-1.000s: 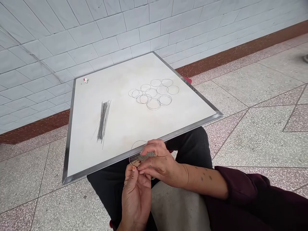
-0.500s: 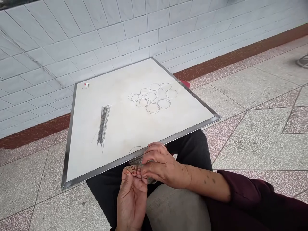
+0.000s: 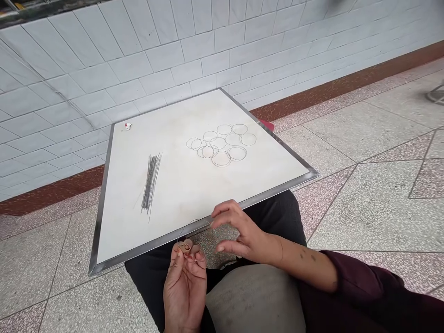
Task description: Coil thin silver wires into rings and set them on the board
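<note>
My left hand [image 3: 185, 286], palm up below the near table edge, pinches a thin wire ring [image 3: 182, 227] between thumb and fingers. The wire curves up over the table's metal rim, and its far side passes close to my right hand [image 3: 239, 231]. That right hand is open, thumb and fingers spread apart, just right of the ring. Whether a fingertip touches the wire I cannot tell. On the table, several thin wire rings [image 3: 221, 158] lie overlapping right of the middle. A bundle of straight wires [image 3: 150, 182] lies to the left.
The white table [image 3: 180, 185] has a metal rim and stands by a tiled wall [image 3: 194, 46]. At its far left corner lies a small white and red object [image 3: 128, 126]. My knees are under the near edge. A red thing [image 3: 267, 125] shows behind the right side.
My right hand has opened and drawn slightly away from the left hand, fingers now spread. My left hand has shifted a little left and down, still pinching the wire ring.
</note>
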Motion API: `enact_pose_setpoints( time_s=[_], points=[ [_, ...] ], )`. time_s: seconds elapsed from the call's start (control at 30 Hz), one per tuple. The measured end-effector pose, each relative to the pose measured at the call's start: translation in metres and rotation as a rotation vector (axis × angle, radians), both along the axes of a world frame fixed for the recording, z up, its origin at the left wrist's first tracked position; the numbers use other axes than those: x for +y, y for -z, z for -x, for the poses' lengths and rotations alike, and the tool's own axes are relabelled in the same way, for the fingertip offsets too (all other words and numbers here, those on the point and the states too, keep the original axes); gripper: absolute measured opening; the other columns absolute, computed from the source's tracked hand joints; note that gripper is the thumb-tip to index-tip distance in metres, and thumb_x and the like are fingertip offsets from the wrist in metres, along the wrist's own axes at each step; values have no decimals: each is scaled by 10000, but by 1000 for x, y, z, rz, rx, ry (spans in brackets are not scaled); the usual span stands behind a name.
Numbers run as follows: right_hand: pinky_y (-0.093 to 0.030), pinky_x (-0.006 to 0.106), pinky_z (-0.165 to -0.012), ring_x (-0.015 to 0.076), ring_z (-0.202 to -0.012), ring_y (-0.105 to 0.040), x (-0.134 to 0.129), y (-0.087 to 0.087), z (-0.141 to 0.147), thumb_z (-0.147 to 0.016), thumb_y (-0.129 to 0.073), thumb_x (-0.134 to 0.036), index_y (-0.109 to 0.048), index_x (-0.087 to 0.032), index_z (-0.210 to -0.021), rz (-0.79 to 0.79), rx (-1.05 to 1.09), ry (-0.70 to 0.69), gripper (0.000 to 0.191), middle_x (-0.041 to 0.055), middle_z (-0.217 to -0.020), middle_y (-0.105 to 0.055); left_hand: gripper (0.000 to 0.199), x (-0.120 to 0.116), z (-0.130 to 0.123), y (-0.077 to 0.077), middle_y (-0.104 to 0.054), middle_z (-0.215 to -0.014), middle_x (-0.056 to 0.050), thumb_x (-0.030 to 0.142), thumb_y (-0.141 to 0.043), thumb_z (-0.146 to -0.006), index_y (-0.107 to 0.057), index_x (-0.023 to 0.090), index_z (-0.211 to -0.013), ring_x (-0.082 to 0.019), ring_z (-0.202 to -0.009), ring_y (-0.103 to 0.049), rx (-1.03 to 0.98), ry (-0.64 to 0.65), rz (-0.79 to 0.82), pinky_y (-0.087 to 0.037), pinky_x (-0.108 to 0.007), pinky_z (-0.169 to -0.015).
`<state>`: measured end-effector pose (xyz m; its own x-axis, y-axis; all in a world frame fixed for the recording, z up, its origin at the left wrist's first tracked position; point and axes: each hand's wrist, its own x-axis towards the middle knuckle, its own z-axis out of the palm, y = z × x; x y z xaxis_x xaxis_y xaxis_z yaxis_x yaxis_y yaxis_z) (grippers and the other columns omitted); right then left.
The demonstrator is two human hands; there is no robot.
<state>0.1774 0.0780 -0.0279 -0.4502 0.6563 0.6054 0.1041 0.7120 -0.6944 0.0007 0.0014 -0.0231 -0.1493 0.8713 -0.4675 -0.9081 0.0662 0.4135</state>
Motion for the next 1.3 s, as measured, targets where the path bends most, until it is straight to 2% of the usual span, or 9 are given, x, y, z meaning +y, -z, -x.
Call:
enact_pose_setpoints(
  time_s=[0.07, 0.13, 0.23, 0.3, 0.43, 0.67, 0.77, 0.97, 1.3],
  points=[
    [-442, 439, -1039, 269, -1226, -479, -1, 3, 2, -755, -773, -568, -420, -217, -1340, 81, 24, 14, 768, 140, -1280, -491, 168, 0, 0, -1, -568, -777, 21, 92, -770, -737, -627, 174, -770, -89, -690, -575, 8, 13, 7, -559, -208, -694],
    [-378, 495, -1104, 327, -1343, -394, -5, 10, 8, -586, -862, -611, -223, -234, -1482, 158, 7, -7, 1163, 179, -1426, -385, 160, -1, -2, -1, -549, -775, 21, 111, -765, -746, -621, 177, -766, -97, -693, -571, 30, 47, 26, -562, -221, -690],
    [-325, 527, -1137, 359, -1402, -343, -13, 20, 21, -474, -919, -582, -12, -262, -1538, 289, -12, -71, 1434, 196, -1506, -324, 167, -2, -5, -1, -525, -770, 23, 129, -770, -745, -612, 182, -755, -101, -684, -564, 45, 87, 57, -558, -222, -671],
    [-306, 542, -1142, 350, -1401, -357, -16, 25, 28, -487, -928, -551, 32, -281, -1539, 340, 23, -83, 1450, 186, -1497, -368, 187, -2, -8, -1, -513, -751, 26, 146, -788, -728, -606, 184, -739, -106, -680, -568, 47, 97, 69, -552, -219, -647],
    [-272, 557, -1151, 330, -1392, -377, -14, 28, 30, -507, -941, -500, -1, -313, -1534, 352, 97, -86, 1405, 164, -1482, -422, 211, -2, -9, -2, -500, -720, 28, 165, -816, -697, -608, 184, -726, -115, -667, -574, 53, 113, 76, -527, -200, -581],
    [-330, 471, -1144, 299, -1368, -394, 0, 19, 17, -507, -948, -460, -263, -291, -1495, 315, -13, -221, 1214, 135, -1432, -471, 241, 1, -5, -5, -553, -765, 19, 126, -848, -638, -652, 170, -772, -91, -625, -537, 83, 131, 160, -547, -215, -573],
    [-347, 459, -1137, 295, -1335, -435, 2, 14, 11, -494, -946, -473, -317, -279, -1473, 330, -50, -242, 1180, 135, -1411, -480, 261, 1, -1, -8, -573, -761, 18, 100, -862, -605, -660, 159, -760, -94, -640, -553, 114, 126, 175, -554, -209, -575],
    [-361, 456, -1136, 294, -1339, -428, 4, 9, 9, -520, -928, -507, -358, -262, -1451, 316, -84, -265, 1119, 140, -1396, -478, 240, 2, 0, -14, -582, -730, 24, 126, -868, -614, -657, 163, -722, -90, -628, -545, 142, 159, 169, -573, -228, -608],
    [-388, 430, -1117, 284, -1324, -436, 5, 7, 7, -556, -928, -464, -338, -264, -1480, 297, -147, -332, 1114, 136, -1396, -482, 189, -1, 2, -11, -595, -704, 16, 178, -836, -688, -660, 180, -759, -103, -601, -528, 188, 275, 148, -562, -274, -620]
  ],
)
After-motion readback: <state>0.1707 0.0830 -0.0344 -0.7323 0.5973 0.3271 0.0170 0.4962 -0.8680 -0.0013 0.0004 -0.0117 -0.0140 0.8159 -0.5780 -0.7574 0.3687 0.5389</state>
